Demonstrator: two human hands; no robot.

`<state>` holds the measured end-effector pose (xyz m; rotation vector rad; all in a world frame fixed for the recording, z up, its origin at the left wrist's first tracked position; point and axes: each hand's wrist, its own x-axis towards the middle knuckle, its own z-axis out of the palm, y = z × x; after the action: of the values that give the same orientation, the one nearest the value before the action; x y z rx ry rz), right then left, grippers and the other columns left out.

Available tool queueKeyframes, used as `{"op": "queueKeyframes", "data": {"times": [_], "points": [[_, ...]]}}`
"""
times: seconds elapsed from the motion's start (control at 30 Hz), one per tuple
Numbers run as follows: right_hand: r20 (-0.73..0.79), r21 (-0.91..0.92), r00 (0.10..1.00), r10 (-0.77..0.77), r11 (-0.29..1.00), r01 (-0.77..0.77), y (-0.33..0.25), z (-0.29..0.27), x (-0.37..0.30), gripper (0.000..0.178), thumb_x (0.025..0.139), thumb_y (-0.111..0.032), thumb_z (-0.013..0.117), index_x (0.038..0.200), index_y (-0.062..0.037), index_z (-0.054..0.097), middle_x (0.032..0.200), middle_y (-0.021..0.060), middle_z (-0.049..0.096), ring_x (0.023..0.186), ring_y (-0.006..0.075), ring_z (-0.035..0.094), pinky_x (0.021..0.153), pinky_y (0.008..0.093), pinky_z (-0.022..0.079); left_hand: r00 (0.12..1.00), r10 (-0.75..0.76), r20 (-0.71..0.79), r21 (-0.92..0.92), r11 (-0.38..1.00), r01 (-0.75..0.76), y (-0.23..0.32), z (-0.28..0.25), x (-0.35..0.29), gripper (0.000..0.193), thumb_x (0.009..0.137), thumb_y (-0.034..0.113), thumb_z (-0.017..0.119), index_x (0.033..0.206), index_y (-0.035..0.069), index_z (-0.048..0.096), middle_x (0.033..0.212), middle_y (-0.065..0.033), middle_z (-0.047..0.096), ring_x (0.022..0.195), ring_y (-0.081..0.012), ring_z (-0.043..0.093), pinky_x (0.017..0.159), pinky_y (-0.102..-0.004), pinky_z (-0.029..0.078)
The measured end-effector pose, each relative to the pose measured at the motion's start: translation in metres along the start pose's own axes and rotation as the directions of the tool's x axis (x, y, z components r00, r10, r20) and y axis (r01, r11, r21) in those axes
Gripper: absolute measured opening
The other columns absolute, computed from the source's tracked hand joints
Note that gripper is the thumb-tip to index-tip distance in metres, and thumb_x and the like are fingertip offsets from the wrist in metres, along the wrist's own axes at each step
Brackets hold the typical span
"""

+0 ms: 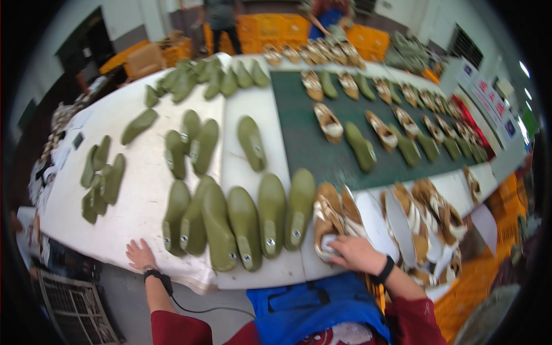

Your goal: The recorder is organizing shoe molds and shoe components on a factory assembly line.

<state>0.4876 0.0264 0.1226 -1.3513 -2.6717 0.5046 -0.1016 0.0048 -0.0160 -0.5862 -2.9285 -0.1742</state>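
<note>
My left hand (140, 254) lies with fingers spread on the near left edge of the white table. My right hand (355, 253) is closed at the heel opening of a tan and white shoe (328, 208), fingers next to a white piece inside the heel. Whether the grip takes in that white piece is partly hidden. Left of this shoe stretches a row of olive-green shoe lasts (271, 210). To its right lie several more tan and white shoes (440, 210) with pale insoles (401, 224) among them.
More green lasts (195, 144) stand on the white table (138, 195). A dark green mat (305, 144) bears rows of shoes and lasts. Orange crates (259, 31) line the back, where a person in a blue apron (326, 23) handles shoes. A cable (213, 310) hangs near my left wrist.
</note>
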Motion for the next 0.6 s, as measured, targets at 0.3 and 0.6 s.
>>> {"op": "queueKeyframes", "data": {"times": [0.3,0.6], "points": [[-0.002,0.029,0.99,-0.142,0.989,0.142,-0.046,-0.001,0.025,0.039,0.078,-0.03,0.058,0.11,-0.0088,0.051,0.077,0.0113,0.059,0.065,0.0289,0.059,0.054,0.0374,0.047,1.0,-0.025,-0.004,-0.077,0.997,0.025,-0.007,-0.01,-0.008,0.052,0.084,0.044,0.043,0.126,0.015,0.041,0.138,-0.0056,0.03,0.129,-0.027,0.022,0.099,-0.0567,0.019],[-0.075,-0.089,0.997,-0.026,0.996,0.02,-0.028,0.025,0.069,0.052,0.078,-0.039,0.057,0.116,-0.0056,0.044,0.063,0.0121,0.058,0.057,0.0292,0.059,0.046,0.0388,0.045,0.998,0.033,0.049,-0.022,0.999,-0.032,0.021,0.001,-0.003,0.054,0.087,0.049,0.035,0.131,0.018,0.036,0.14,-0.0053,0.028,0.13,-0.0258,0.021,0.101,-0.0541,0.018]]}}
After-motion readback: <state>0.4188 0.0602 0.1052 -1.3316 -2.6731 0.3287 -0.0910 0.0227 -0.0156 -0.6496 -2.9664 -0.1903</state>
